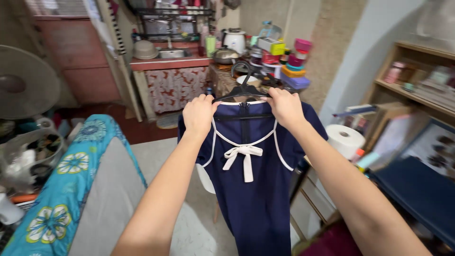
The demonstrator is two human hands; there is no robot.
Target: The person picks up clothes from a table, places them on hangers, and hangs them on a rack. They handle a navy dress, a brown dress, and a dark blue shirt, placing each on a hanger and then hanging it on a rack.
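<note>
You hold a navy dress up on a black hanger with both hands.

Ironing board [102, 189] sits nearest, at your left. Your left hand [199, 114] and right hand [284, 106] each pinch a shoulder of the dress [256, 189] against the hanger [242, 90], so it hangs straight, white bow facing you. Beyond: paper roll [345, 140], cluttered counter [170, 62].

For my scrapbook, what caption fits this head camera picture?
Two hands, left and right, hold a navy dress on a black hanger.

Dress [256, 189] on hanger [242, 90], ironing board [80, 189] left, paper roll [345, 141] right
</note>
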